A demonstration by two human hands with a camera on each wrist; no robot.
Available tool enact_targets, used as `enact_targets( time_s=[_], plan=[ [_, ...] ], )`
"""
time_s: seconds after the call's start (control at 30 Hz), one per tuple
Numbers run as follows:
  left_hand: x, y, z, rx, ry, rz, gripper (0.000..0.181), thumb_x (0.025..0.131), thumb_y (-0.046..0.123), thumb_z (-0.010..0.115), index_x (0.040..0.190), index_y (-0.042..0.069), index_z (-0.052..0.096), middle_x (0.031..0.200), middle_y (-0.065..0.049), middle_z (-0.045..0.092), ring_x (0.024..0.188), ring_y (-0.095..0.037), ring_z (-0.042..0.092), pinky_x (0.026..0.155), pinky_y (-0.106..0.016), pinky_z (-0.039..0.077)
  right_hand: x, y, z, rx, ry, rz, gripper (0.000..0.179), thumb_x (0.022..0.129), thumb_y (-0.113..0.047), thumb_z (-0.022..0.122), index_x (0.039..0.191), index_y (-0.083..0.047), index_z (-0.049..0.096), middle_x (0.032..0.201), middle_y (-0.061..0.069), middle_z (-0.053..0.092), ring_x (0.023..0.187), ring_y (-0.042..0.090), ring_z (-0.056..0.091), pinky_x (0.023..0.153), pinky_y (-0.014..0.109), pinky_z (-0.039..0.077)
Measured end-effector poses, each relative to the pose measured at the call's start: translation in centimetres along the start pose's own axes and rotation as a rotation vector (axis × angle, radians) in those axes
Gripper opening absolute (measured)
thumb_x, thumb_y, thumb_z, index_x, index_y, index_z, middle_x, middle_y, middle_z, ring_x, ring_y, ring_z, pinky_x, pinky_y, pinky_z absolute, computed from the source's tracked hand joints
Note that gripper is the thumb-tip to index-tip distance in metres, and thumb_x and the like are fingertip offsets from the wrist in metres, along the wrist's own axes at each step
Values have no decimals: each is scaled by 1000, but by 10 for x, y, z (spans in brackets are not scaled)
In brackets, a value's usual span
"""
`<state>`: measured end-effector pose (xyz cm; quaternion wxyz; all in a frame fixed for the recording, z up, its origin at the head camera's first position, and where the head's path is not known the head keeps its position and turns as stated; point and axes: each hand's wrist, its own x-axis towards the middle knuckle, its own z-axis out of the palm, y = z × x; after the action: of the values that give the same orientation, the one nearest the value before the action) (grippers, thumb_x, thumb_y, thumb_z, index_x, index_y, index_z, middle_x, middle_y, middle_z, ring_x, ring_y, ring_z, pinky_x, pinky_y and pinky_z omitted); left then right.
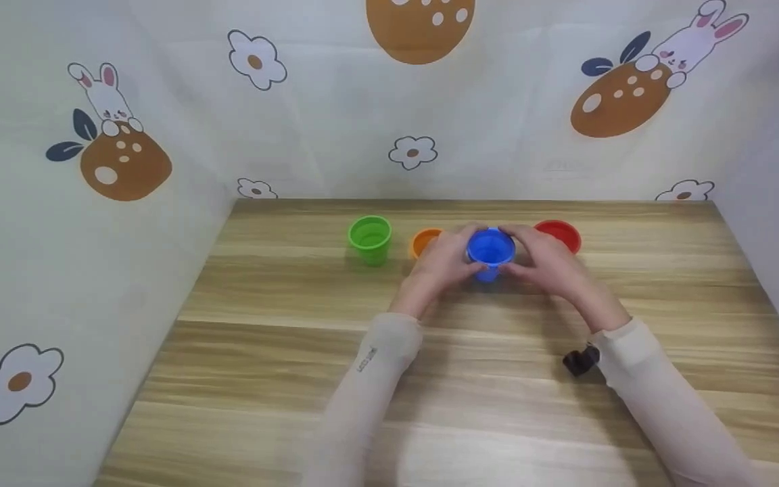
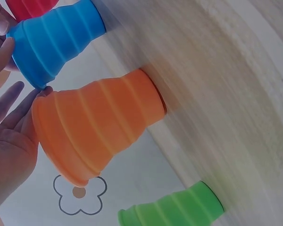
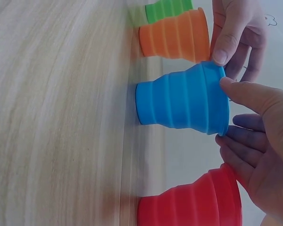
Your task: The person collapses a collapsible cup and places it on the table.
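Note:
A ribbed blue cup (image 1: 491,250) stands upright between both hands on the wooden table, its mouth facing up. My left hand (image 1: 440,260) holds its rim from the left, thumb at the near side and fingers toward the far side. From the right, my right hand (image 1: 548,264) grips the same rim, as the right wrist view also shows with its thumb and fingertips at the edge of the blue cup (image 3: 184,99). An orange cup (image 2: 99,122) stands beside the left hand, which partly covers it in the head view. Behind the right hand is a red cup (image 1: 560,235).
A green cup (image 1: 370,240) stands at the left end of the row. Behind the wooden table (image 1: 281,365) hangs a pale backdrop (image 1: 335,122) printed with rabbits and flowers. A small black object (image 1: 580,360) sits at the right sleeve's cuff.

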<state>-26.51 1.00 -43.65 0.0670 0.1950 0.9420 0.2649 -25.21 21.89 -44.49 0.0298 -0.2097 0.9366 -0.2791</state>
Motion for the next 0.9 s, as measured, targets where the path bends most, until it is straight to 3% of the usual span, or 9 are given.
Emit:
enact_targets(
  time_s=[0.13,0.4,0.9],
  plan=[
    [0,0,0,-6,4,-2,64,89,29,75,146,24,47,142,-3,59,126,-23,59,111,-42,47,0,0,0,7,13,-5,69,90,-26,74,148,-6,43,149,18,50,136,39,48,113,58,40],
    [0,-2,1,-16,43,56,59,89,29,75,142,23,51,141,-2,60,124,-22,61,109,-38,49,-1,2,0,19,58,-23,66,89,-26,75,145,-4,48,144,19,55,129,39,55,107,57,46],
    [-4,3,-6,-50,49,64,57,91,32,72,143,23,52,148,0,54,132,-19,56,113,-35,46,-4,0,-7,67,90,-1,68,89,-27,76,147,-8,46,147,17,53,130,40,56,105,56,48]
  ],
)
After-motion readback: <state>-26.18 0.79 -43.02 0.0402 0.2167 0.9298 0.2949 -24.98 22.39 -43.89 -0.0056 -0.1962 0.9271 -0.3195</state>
